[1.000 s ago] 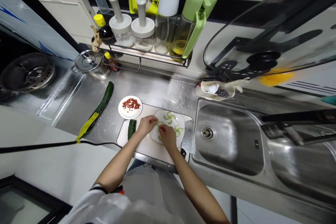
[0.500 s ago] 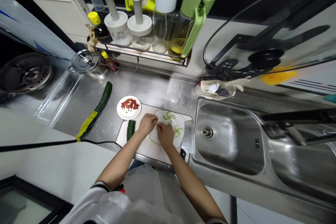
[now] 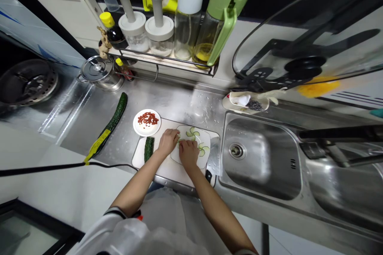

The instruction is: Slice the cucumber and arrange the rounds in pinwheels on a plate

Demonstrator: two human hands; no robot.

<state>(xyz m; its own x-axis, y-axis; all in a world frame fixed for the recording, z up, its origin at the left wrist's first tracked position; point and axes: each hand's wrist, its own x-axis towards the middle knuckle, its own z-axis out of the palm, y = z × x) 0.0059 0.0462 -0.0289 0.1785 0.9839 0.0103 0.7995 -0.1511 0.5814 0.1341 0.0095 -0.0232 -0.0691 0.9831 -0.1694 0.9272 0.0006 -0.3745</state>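
Over the white plate [image 3: 204, 164] my left hand [image 3: 168, 142] and my right hand [image 3: 189, 153] are close together, fingers bent and pressed together. Pale green cucumber slices [image 3: 178, 137] show at their fingertips, mostly covered by the fingers. Two swirls of thin cucumber slices [image 3: 203, 149] lie on the plate's right part. Under the plate is a light cutting board [image 3: 167, 171]. A cut piece of dark cucumber [image 3: 149, 149] lies left of my left hand. A cleaver [image 3: 214, 155] rests at the board's right edge, its black handle toward me.
A small white dish [image 3: 145, 132] of dried red berries [image 3: 148, 118] stands behind the board. A whole cucumber [image 3: 115, 117] with yellow tape lies left, near a lidded pot [image 3: 100, 73]. The sink [image 3: 266, 159] is right. Jars and an oil bottle [image 3: 206, 44] line the rack behind.
My right fingers have flattened slightly onto the plate, and my left fingertips have shifted a little. The rest stays in place.
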